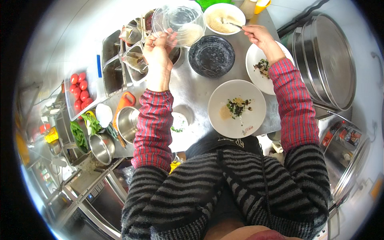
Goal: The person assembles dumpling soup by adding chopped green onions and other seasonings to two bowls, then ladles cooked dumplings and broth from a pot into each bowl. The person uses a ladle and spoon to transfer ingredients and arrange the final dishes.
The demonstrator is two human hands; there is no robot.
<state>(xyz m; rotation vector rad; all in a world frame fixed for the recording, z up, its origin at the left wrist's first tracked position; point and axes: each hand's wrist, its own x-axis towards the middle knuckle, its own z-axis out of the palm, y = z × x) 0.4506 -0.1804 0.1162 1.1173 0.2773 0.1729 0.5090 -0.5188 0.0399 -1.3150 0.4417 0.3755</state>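
Note:
My left hand grips the rim of a clear round plastic lid, held up over the back of the steel table. Between the fingers of my right hand is the handle of a metal spoon; its bowl rests in pale powder inside a white bowl. A black round dish stands between my hands. Below my right forearm, partly covered by it, sits a white bowl with chopped greens and dark bits. Nearer my body, another white bowl holds similar bits plus a pale powder.
Metal pans line the left, some with packets in them. Beyond them are a plastic bin of tomatoes, an orange-handled tool and steel pots. A small container of chopped greens lies near my left sleeve. Large steel steamers stand right.

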